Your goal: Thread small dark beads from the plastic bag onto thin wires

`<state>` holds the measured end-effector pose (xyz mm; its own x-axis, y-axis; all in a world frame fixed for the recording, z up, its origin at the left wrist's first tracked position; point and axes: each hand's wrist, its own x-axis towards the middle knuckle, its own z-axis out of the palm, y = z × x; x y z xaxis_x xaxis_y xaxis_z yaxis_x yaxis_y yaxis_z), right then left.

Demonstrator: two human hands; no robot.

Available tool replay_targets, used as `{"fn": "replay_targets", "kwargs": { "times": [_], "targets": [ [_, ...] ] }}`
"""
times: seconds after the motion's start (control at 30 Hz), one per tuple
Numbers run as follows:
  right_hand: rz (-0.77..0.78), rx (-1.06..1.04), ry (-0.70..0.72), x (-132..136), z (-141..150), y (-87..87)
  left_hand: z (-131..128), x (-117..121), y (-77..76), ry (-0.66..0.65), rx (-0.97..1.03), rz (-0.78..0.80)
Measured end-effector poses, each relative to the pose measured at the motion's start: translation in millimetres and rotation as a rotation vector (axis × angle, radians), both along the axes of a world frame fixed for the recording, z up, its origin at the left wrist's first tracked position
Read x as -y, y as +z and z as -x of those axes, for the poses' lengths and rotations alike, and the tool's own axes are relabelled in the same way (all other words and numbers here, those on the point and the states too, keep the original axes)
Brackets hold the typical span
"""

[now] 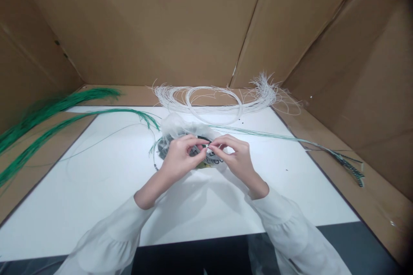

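Observation:
My left hand (182, 152) and my right hand (234, 152) meet fingertip to fingertip at the middle of the white board. Each pinches thumb against forefinger on something tiny that I cannot make out. Just behind and below them lies a clear plastic bag (176, 124) with dark contents and some printed lettering, partly hidden by my hands. A thin dark-and-white cord end (155, 166) curves out beside the bag, left of my left hand.
Green strands (48, 114) spread over the left side. A coil of white strands (213, 105) lies along the back. Thin green wires run right to a bundle with black-and-white striped ends (353, 169). Cardboard walls (155, 21) enclose the white board (106, 189).

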<state>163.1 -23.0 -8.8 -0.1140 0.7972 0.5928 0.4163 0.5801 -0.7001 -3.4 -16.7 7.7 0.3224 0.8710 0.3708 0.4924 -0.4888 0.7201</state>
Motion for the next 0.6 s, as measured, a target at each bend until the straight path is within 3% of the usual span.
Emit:
{"fn": "replay_targets", "kwargs": {
  "times": [0.6],
  "targets": [
    [0.144,-0.005,0.072,-0.2,0.1,2.0,2.5,-2.7,0.4,0.009,0.005,0.063]
  ]
}}
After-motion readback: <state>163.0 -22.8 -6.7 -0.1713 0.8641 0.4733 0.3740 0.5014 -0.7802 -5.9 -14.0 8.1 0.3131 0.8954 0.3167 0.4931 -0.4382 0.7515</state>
